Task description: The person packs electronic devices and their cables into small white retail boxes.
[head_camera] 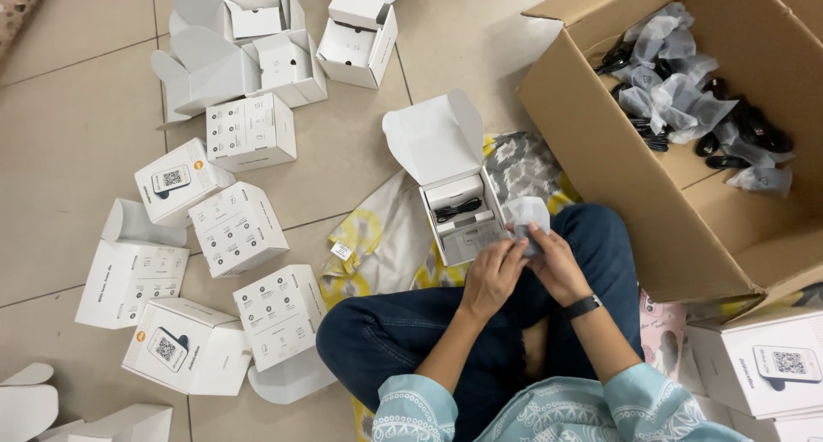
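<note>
Both hands, left hand [493, 275] and right hand [555, 266], pinch a small plastic pouch [525, 219] just over the open white box [463, 215]; best kept flat and steady above the box.

Under the left hand [493, 275] and right hand [555, 262], jeans [403, 330] are dark blue, and a black band [583, 306] wraps the right wrist. Just beyond the fingers, an open box [450, 180] is white over a yellow, grey and white patterned cloth [377, 236]. Sleeves [411, 412] show pale blue with white print; right of the hands, a brown carton [677, 228] holds black pieces in clear bags.
</note>
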